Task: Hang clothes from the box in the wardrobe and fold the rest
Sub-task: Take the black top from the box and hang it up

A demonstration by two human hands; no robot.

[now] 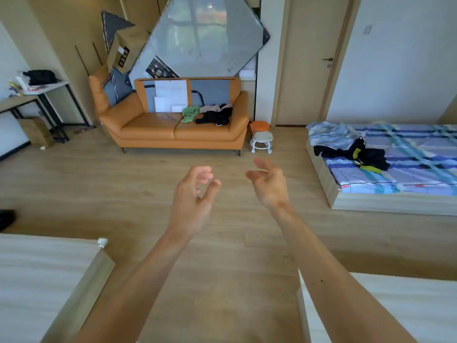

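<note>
- While both arms reached out over the pale wood-grain floor (123, 184), neither hand gripped anything. The left hand (191, 194) and the right hand (268, 184) hung in mid-air, fingers loosely curled and slack, palms turned toward each other, probably between one garment and the next.
- Clothes, the task's things, lay in two heaps well apart from the hands.
- On the far orange sofa (153, 127), a crumpled green garment (190, 113), a beige piece (210, 108) and a black tangle (217, 116) sat together on the right seat cushion.
- On the bed (408, 169) at the right, a pale blue shirt (331, 133) lay spread beside a black garment (358, 154) with yellow-green trim.
- Such loose piles suggested unsorted laundry, neither hung nor folded yet.
- One cardboard box (37, 132) stood on the floor at the far left and another, the tilted box (126, 49), leaned above the sofa's arm; which one served the task could not be told.
- Tall wood-tone panels (74, 40) with thin dark slits at the far left looked like closed wardrobe doors, though that was a guess.
- The sofa looked smooth, firm and leather-like. The bed wore a soft plaid sheet in blue and lilac over a pale wooden frame. Every garment was limp and wrinkled, and would likely drape and slip when lifted.
</note>
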